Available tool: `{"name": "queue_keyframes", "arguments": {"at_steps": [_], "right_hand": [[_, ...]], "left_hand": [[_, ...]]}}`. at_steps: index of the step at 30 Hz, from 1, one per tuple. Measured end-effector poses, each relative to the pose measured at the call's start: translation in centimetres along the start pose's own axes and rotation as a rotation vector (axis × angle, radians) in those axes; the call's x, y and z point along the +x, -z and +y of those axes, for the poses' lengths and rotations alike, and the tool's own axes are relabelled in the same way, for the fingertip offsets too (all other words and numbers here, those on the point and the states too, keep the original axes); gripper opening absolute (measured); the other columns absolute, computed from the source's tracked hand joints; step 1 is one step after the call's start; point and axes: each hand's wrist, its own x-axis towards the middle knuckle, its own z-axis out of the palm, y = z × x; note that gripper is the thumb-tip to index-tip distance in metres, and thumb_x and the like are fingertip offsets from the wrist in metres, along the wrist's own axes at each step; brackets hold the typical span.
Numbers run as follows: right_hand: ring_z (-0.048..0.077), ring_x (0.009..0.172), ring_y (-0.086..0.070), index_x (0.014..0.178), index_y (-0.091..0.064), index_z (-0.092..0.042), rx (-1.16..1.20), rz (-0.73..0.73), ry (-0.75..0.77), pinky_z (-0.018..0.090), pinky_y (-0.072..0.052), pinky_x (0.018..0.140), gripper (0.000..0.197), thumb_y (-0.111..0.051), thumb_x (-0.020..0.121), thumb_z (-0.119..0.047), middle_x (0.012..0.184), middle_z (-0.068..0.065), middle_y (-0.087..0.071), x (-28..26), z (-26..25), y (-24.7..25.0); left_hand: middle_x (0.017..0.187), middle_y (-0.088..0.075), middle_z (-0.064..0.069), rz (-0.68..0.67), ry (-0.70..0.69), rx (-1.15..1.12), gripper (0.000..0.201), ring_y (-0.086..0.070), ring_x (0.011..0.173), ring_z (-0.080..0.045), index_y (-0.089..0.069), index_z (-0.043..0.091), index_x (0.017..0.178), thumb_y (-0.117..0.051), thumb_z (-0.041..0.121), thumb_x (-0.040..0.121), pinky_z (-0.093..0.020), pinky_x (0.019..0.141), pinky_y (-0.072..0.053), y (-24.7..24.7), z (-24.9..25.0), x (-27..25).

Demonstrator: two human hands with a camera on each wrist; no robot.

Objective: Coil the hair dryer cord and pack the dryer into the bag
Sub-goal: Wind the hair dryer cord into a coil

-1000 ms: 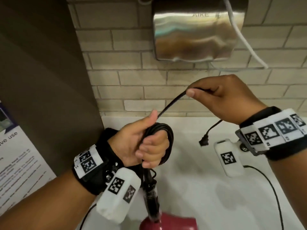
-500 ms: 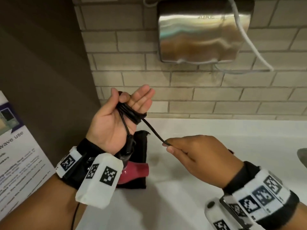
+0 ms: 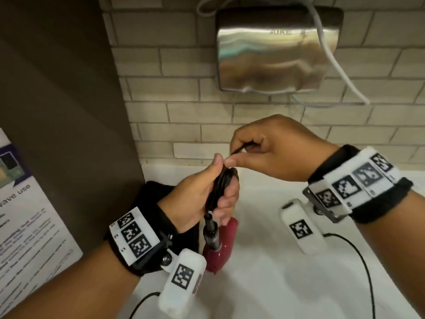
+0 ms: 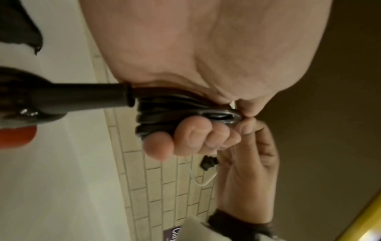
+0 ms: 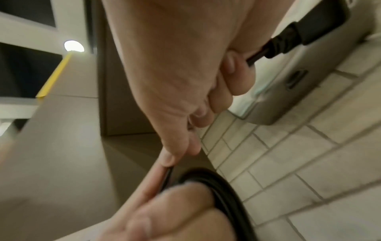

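My left hand [image 3: 207, 194] grips a bundle of black cord loops [image 3: 220, 185] wound round its fingers; the same cord loops [image 4: 164, 112] show in the left wrist view. Below that fist hangs the red hair dryer [image 3: 220, 245] by its black cord collar [image 3: 210, 229]. My right hand [image 3: 264, 150] is just above and to the right, pinching the free end of the cord [image 3: 241, 148] between thumb and fingers. The plug [image 5: 321, 24] sticks out past the right hand's little finger. A black bag [image 3: 151, 192] lies on the counter behind my left wrist, mostly hidden.
A white counter [image 3: 264, 284] runs under both hands. A steel hand dryer [image 3: 276, 49] with a white cable [image 3: 340, 72] hangs on the tiled wall [image 3: 184, 88]. A brown partition [image 3: 57, 111] and a printed notice [image 3: 23, 226] stand to the left.
The left hand turned from palm-up with fingers straight to a fist around the loops. The right hand rose from low near the counter to just above the left fist, with the free cord much shorter.
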Motion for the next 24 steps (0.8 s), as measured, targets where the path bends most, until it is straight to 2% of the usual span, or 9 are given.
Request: {"name": "queue_keyframes", "arguments": {"at_steps": [2,4,8,11,14,17,20,24], "right_hand": [[0.015,0.063,-0.062,0.083,-0.072,-0.026,0.201,0.008,-0.093,0.042,-0.055,0.065,0.024,-0.069,0.083,-0.05,0.069,-0.002,-0.071,0.3,0.8,-1.1],[0.009,0.057,-0.055,0.08,-0.07,-0.024,0.297,0.022,-0.103,0.038,-0.051,0.062,0.021,-0.071,0.084,-0.045,0.063,-0.007,-0.064,0.5,1.1,-1.8],[0.005,0.064,-0.051,0.08,-0.061,-0.019,0.45,0.074,-0.118,0.034,-0.046,0.066,0.022,-0.061,0.095,-0.035,0.068,-0.011,-0.058,0.7,0.6,-3.4],[0.004,0.063,-0.049,0.077,-0.052,-0.024,0.504,0.2,-0.192,0.03,-0.045,0.064,0.026,-0.053,0.1,-0.036,0.067,-0.01,-0.055,0.6,-0.5,-5.2],[0.006,0.058,-0.05,0.073,-0.046,-0.03,0.485,0.39,-0.227,0.037,-0.049,0.062,0.028,-0.051,0.098,-0.041,0.061,-0.009,-0.054,0.4,-1.8,-6.2],[0.015,0.058,-0.056,0.074,-0.047,-0.028,0.514,0.436,-0.234,0.043,-0.053,0.062,0.029,-0.05,0.095,-0.047,0.061,0.001,-0.059,0.6,-2.1,-6.4],[0.01,0.056,-0.054,0.077,-0.049,-0.024,0.566,0.388,-0.24,0.047,-0.055,0.062,0.031,-0.05,0.093,-0.051,0.06,-0.005,-0.056,0.9,-1.4,-6.1],[0.008,0.051,-0.053,0.074,-0.048,-0.027,0.595,0.364,-0.211,0.042,-0.051,0.057,0.029,-0.052,0.097,-0.045,0.054,-0.006,-0.055,1.0,-0.8,-5.8]], "left_hand": [[0.056,-0.032,-0.003,-0.075,-0.004,-0.081,0.065,-0.027,0.043,-0.017,-0.044,0.01,0.068,-0.023,0.063,0.098,-0.034,0.052,-0.037,0.0,0.4,0.0],[0.053,-0.028,-0.002,-0.126,0.001,-0.148,0.065,-0.022,0.042,-0.019,-0.041,0.011,0.065,-0.023,0.063,0.098,-0.032,0.05,-0.037,0.0,0.5,0.0],[0.05,-0.024,-0.003,-0.213,-0.037,-0.327,0.064,-0.023,0.038,-0.016,-0.041,0.013,0.06,-0.027,0.063,0.098,-0.031,0.044,-0.036,-0.1,0.7,0.2],[0.047,-0.024,-0.001,-0.228,-0.079,-0.415,0.065,-0.023,0.035,-0.016,-0.043,0.013,0.057,-0.031,0.062,0.097,-0.03,0.042,-0.031,-0.2,0.8,0.5],[0.042,-0.029,0.001,-0.215,-0.077,-0.427,0.066,-0.028,0.033,-0.016,-0.047,0.013,0.056,-0.035,0.064,0.095,-0.029,0.043,-0.036,-0.5,0.9,0.5],[0.043,-0.045,0.002,-0.153,-0.098,-0.382,0.058,-0.048,0.036,-0.013,-0.052,0.013,0.058,-0.041,0.057,0.095,-0.029,0.049,-0.05,-0.8,1.0,0.4],[0.053,-0.055,-0.001,-0.005,-0.113,-0.263,0.042,-0.064,0.053,-0.017,-0.055,0.013,0.063,-0.049,0.039,0.096,-0.034,0.062,-0.058,-1.4,1.3,0.1],[0.061,-0.063,-0.006,0.172,-0.124,-0.183,0.035,-0.075,0.071,-0.024,-0.058,0.007,0.069,-0.058,0.033,0.092,-0.041,0.077,-0.063,-3.0,2.0,-0.5]]}}
